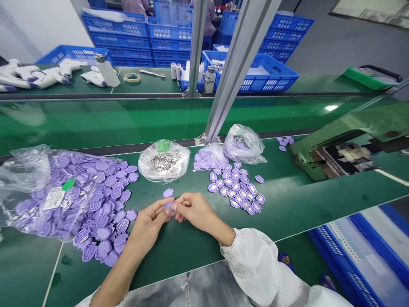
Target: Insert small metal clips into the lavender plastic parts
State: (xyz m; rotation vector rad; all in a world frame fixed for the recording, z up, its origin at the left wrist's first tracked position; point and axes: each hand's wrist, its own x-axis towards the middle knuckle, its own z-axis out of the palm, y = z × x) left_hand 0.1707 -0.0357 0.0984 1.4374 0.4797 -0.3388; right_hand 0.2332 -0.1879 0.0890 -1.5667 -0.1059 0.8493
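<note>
While the left hand point(145, 228) and right hand point(193, 211) were held together over the green bench point(281, 204), a small purple moulded plastic piece point(169, 206) was seen pinched between the fingertips of both: a light hold by appearance, not a clamp. The piece was judged very light, stiff but thin, with smooth faces liable to slip; hold is best taken by its opposed edges. A second purple piece point(168, 193) was noted lying loose on the bench, just beyond the left fingertips. A heap of like pieces point(96, 200) was recorded spilling from a clear plastic bag point(28, 170) toward the left of the view, its nearest pieces just beside the left hand. A looser spread of pieces point(234, 189) lay to the right, with a bag of small metal parts point(164, 164) near the far edge of the bench between the two groups. Open bench was noted to the right of the hands — room is narrower leftward, against the heap. The near edge passes under the left forearm point(118, 273); a white sleeve point(252, 260) was gathered at the right wrist.
</note>
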